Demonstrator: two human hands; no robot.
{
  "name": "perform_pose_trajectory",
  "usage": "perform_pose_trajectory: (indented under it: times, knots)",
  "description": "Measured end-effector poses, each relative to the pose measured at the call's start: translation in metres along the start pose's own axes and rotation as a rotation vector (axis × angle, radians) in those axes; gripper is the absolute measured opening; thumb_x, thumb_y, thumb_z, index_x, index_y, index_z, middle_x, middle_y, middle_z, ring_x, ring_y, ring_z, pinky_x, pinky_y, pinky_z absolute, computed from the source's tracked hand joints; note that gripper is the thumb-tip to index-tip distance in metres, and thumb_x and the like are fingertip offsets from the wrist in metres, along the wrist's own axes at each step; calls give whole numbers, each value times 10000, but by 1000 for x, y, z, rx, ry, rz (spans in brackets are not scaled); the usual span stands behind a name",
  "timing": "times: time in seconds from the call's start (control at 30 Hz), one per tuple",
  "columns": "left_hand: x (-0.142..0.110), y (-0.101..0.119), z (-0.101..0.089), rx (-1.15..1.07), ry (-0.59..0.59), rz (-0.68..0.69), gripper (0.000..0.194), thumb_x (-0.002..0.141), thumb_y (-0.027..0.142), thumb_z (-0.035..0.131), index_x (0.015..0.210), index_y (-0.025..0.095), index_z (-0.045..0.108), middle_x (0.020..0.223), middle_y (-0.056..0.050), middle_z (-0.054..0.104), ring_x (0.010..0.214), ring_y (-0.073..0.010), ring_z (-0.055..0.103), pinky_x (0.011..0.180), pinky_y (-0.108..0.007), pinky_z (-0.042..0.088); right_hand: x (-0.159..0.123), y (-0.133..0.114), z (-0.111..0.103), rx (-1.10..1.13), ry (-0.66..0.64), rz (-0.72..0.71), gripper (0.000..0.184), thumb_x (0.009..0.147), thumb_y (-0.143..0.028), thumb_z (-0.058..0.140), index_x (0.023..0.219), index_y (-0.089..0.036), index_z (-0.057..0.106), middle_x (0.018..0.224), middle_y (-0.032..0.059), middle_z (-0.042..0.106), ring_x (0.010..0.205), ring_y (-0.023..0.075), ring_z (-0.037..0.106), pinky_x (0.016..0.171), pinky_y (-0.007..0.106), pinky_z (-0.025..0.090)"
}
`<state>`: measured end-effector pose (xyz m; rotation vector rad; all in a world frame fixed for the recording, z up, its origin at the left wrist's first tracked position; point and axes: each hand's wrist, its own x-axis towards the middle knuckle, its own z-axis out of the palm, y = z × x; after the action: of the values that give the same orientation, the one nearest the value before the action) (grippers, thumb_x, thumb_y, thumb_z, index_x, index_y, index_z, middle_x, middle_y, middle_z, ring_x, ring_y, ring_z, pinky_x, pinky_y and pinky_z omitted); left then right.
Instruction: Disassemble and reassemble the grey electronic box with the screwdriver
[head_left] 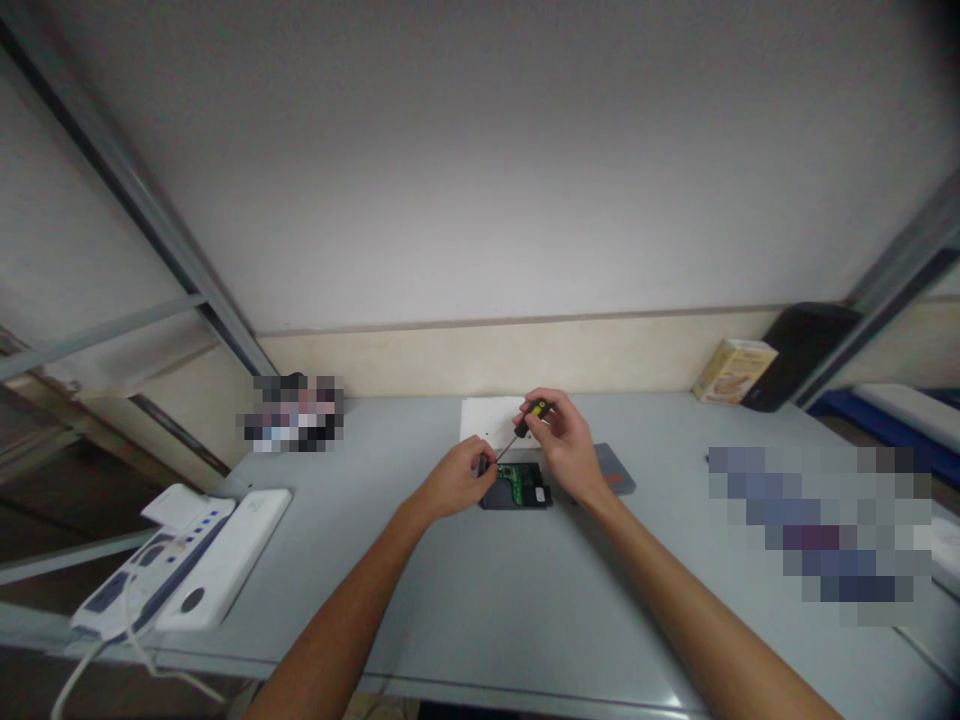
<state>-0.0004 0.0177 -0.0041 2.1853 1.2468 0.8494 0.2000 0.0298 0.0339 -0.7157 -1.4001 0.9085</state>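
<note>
My right hand (568, 446) grips a screwdriver (534, 414) by its black and yellow handle. The thin shaft slants down to the left toward a dark, flat device (531, 486) with a green circuit board showing. At the device's upper left corner, my left hand (463, 480) has its fingers pinched together beside the screwdriver's tip. Whatever those fingers hold is too small or hidden to make out. Partly behind my right wrist lies a grey cover (613, 468) with an orange patch. White paper (480, 418) lies just beyond the device.
On the grey table (450, 620), a white power strip (154, 565) with cables and a white slab-like device (229, 560) sit at left. A yellow box (733, 370) and a black object (799, 350) stand at back right. Blurred items (825, 530) lie at right.
</note>
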Motion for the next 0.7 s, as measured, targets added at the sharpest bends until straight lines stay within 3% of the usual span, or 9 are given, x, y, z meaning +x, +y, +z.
perform_pose_trajectory:
  times: [0.2, 0.33, 0.53, 0.6, 0.7]
  knots:
    - [2, -3, -2, -1, 82, 29, 96, 902, 178, 571, 866, 180, 661, 857, -17, 622, 791, -152, 555, 752, -273, 451, 13, -6, -24, 37, 150, -36, 246, 885, -323, 705, 1096, -255, 596, 974, 0, 623, 822, 157, 707, 815, 336, 571]
    - [21, 0, -7, 105, 162, 84, 90, 903, 172, 593, 869, 178, 677, 912, -43, 657, 902, -187, 587, 869, -317, 473, 20, 1, -51, 29, 316, -24, 284, 840, -322, 739, 1080, -255, 603, 954, -10, 632, 763, 147, 708, 790, 340, 585]
    - [76, 13, 2, 402, -20, 80, 166, 935, 223, 586, 923, 170, 742, 973, -98, 696, 1010, -247, 625, 941, -367, 486, 25, 11, -79, 121, 486, 57, 355, 762, -335, 761, 1070, -252, 604, 904, -27, 655, 680, 133, 712, 724, 334, 598]
    - [86, 17, 7, 526, -123, 64, 193, 937, 214, 567, 950, 172, 755, 990, -112, 701, 1026, -262, 630, 928, -373, 497, 27, 12, -88, 185, 541, 102, 385, 732, -341, 768, 1064, -252, 594, 862, -33, 665, 671, 145, 721, 700, 335, 603]
    - [91, 22, 11, 594, -186, 42, 196, 907, 173, 568, 914, 155, 763, 1008, -143, 708, 1025, -295, 638, 898, -401, 516, 28, 15, -101, 232, 617, 148, 400, 699, -338, 770, 1041, -249, 583, 811, -40, 670, 655, 153, 725, 669, 326, 606]
